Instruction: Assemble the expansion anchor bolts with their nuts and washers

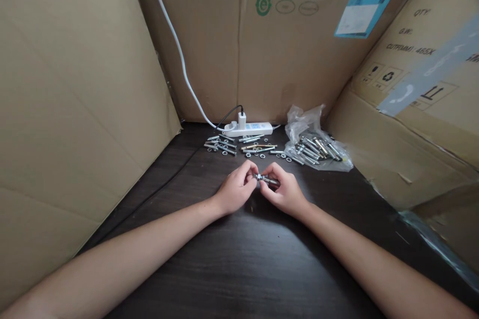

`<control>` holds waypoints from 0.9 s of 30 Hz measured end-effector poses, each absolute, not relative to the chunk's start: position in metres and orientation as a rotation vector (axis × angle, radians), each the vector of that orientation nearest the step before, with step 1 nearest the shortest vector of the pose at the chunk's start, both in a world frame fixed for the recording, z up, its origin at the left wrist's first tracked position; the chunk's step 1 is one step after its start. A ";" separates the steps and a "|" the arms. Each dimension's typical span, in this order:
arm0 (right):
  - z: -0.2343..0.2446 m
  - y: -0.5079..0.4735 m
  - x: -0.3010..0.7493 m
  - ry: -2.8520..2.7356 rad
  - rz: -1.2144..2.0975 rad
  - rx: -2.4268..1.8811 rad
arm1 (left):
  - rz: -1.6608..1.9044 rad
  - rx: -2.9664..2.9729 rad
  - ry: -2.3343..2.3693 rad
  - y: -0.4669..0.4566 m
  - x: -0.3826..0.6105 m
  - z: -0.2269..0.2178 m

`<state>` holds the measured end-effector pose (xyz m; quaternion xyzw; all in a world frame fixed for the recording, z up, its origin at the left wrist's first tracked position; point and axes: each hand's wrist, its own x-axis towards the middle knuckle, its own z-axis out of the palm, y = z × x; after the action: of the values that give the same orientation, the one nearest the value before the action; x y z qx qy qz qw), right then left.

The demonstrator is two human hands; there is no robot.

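Observation:
A small metal bolt (266, 179) with a nut on it lies between my two hands over the dark wooden table (239, 259). My left hand (235, 189) pinches the bolt's left end where the nut sits. My right hand (284, 190) grips the bolt's shaft, with the fingers curled round it. Just beyond the hands lie several loose bolts, nuts and washers (239, 147).
A clear plastic bag (314, 147) holding more bolts lies at the right back. A white power strip (249, 128) with a plugged-in charger and white cable sits against the rear cardboard box (262, 50). Cardboard boxes wall in the left (75, 109) and right (419, 119) sides.

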<state>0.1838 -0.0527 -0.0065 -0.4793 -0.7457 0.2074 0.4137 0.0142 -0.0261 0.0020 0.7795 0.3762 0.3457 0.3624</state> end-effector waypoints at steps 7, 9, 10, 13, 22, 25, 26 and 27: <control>-0.004 -0.054 0.183 -1.879 0.512 -1.205 | 0.883 2.093 0.957 -0.022 0.016 0.002; -0.003 -0.054 0.183 -1.889 0.495 -1.200 | 0.848 2.124 0.976 -0.022 0.016 0.001; -0.003 -0.054 0.183 -1.895 0.488 -1.199 | 0.842 2.134 0.989 -0.022 0.016 0.000; -0.003 -0.054 0.184 -1.905 0.485 -1.202 | 0.836 2.139 0.992 -0.022 0.016 0.001; -0.004 -0.053 0.184 -1.904 0.494 -1.203 | 0.862 2.083 0.971 -0.025 0.015 0.000; -0.003 -0.054 0.184 -1.891 0.509 -1.199 | 0.877 2.039 0.976 -0.026 0.014 0.001; -0.003 -0.054 0.183 -1.888 0.515 -1.198 | 0.887 2.025 0.975 -0.026 0.014 0.001; -0.003 -0.054 0.183 -1.887 0.520 -1.198 | 0.897 2.016 0.974 -0.026 0.014 0.002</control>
<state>0.1832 -0.0539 -0.0029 -0.4758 -0.7498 0.2067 0.4108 0.0138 -0.0258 0.0015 0.7808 0.3773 0.3475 0.3568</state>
